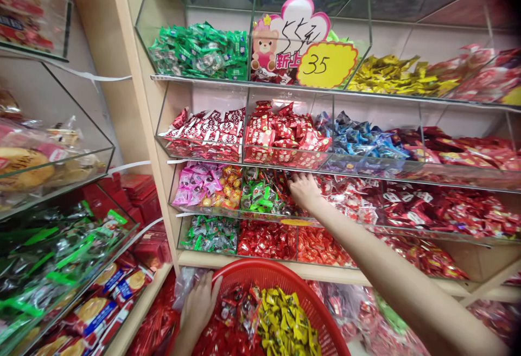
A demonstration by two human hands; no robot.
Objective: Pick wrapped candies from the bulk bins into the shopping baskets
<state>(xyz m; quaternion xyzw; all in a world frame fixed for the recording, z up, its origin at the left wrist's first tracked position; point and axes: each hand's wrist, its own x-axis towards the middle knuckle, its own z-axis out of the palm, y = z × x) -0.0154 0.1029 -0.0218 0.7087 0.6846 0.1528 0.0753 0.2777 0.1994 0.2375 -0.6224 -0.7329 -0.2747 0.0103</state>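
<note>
The dark-wrapped candies (285, 181) lie in a clear shelf bin, just beside the fingers of the right hand (306, 192) at about nine to ten o'clock. They are a loose heap, so no single long axis can be made out. The right hand is much the nearer one — its forearm slants in from four o'clock, with the fingers bent down over the bin. Their tips are hidden among the wrappers, so I cannot tell whether they are pinching a candy or only touching.

Green candies (262, 197) sit at nine o'clock from that hand, and pink candies (197, 182) farther out the same way. White-and-red candies (358, 204) lie at three to four o'clock.

Between six and seven o'clock, below the shelf, is the red basket (325, 318), holding yellow candies (288, 323) and red candies (226, 342). The left hand (199, 304) is at the basket's ten o'clock rim, thumb spread from the fingers — whether it grips the rim I cannot tell.

At twelve o'clock from the right hand, higher up, hangs a yellow price tag (328, 65) marked 35; biscuit packs (91, 318) lie at eight o'clock.
</note>
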